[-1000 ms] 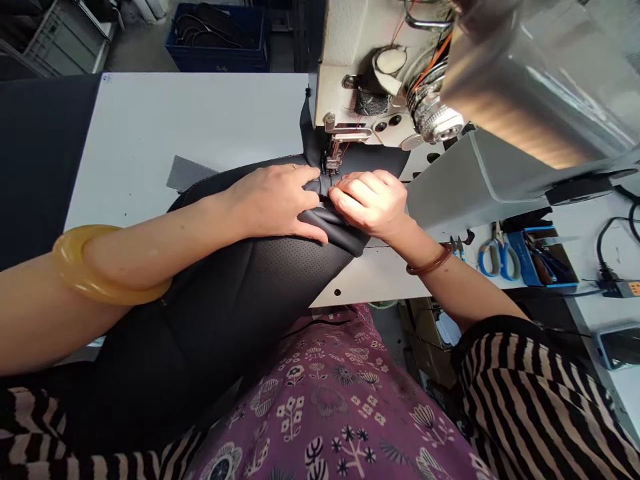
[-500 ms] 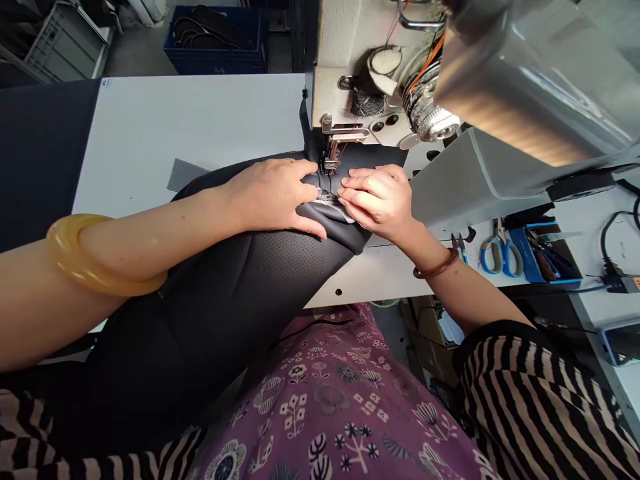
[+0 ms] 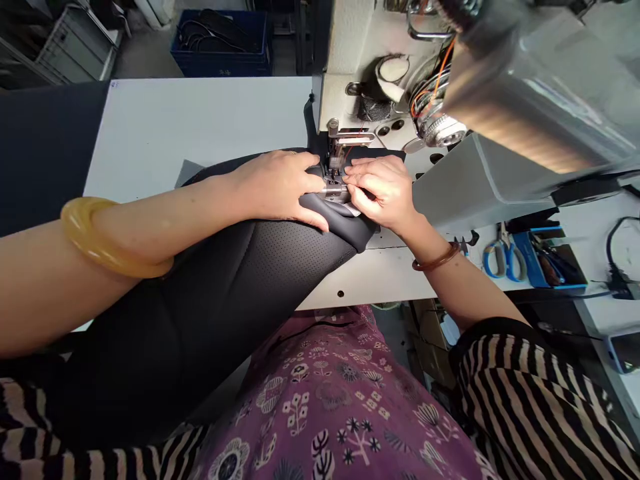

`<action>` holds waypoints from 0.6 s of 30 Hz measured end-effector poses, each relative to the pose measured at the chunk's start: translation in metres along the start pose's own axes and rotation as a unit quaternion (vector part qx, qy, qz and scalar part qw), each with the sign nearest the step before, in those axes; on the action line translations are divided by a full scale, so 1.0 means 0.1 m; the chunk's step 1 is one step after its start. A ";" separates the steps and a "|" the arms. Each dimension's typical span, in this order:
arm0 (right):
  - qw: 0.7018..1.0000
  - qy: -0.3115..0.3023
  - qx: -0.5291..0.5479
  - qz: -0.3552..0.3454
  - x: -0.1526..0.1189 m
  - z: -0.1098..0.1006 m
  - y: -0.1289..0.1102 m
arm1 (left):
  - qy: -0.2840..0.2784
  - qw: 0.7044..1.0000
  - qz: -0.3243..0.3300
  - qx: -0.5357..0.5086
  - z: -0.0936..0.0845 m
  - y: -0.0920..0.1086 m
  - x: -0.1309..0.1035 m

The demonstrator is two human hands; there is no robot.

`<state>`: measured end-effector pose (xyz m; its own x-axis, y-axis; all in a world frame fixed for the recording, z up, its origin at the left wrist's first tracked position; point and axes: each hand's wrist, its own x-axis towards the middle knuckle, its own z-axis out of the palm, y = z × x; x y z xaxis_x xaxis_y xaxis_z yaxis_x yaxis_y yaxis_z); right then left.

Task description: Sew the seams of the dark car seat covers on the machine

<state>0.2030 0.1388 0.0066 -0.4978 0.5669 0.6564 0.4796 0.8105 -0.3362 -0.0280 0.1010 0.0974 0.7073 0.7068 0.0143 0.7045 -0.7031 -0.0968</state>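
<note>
Black padded leather-like material point(image 3: 295, 257), partly perforated, runs from the lower left up under the needle area of a sewing machine point(image 3: 345, 67). My left hand point(image 3: 283, 187) lies on it with fingers apart, its fingertips just left of the presser foot point(image 3: 335, 163). On the other side, my right hand point(image 3: 383, 190) is closed in a pinch on the material's edge, right beside the foot. A metal plate point(image 3: 336, 190) shows between the hands, in front of the foot. Fingertips hide part of the edge.
White table point(image 3: 210, 113) carries a grey fabric scrap point(image 3: 187, 172). Blue-handled scissors point(image 3: 504, 259) and a blue box of tools point(image 3: 550, 257) are at the right. A blue crate point(image 3: 223, 43) stands beyond the table. A translucent guard point(image 3: 530, 87) overhangs the upper right.
The material has shifted slightly away from me beneath the foot, and the metal plate is more exposed. Both hands stay beside the foot. The whole view has moved a little.
</note>
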 end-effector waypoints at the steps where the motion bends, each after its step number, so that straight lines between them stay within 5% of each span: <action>1: 1.000 0.011 -0.004 -0.011 0.00 0.02 0.02 | -0.001 1.000 -0.004 -0.002 0.00 -0.01 0.00; 18: 0.996 0.078 -0.007 -0.041 0.08 0.09 0.01 | -0.064 0.996 0.034 0.056 -0.06 -0.02 0.00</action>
<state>0.1929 0.1452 0.0051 -0.4175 0.4676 0.7792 0.4518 0.8508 -0.2685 -0.0292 0.1020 0.1037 0.7342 0.6678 -0.1225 0.6397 -0.7409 -0.2045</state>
